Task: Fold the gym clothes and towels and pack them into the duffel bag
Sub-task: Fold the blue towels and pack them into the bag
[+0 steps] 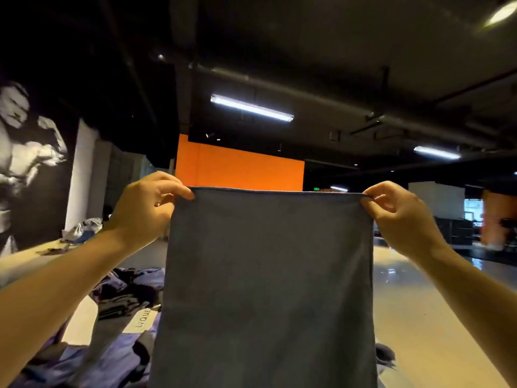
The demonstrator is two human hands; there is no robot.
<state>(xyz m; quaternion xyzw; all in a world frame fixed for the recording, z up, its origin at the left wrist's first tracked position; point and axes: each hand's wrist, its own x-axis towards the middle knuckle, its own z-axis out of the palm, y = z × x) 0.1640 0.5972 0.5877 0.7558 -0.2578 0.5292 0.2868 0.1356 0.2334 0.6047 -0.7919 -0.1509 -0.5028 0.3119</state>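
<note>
Left hand (145,205) and right hand (400,217) each pinch a top corner of the grey towel (268,289), hanging flat above piled clothes (126,292).

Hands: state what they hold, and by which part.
Both hold one grey towel up by its top edge: left hand pinches the left corner, right hand the right corner.

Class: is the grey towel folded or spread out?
Spread: the grey towel hangs flat, left hand and right hand pinching its top corners.

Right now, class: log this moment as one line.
stage: unfolding | left hand: pinches towel corner | right hand: pinches other corner | towel: hanging flat | clothes pile: unfolded
</note>
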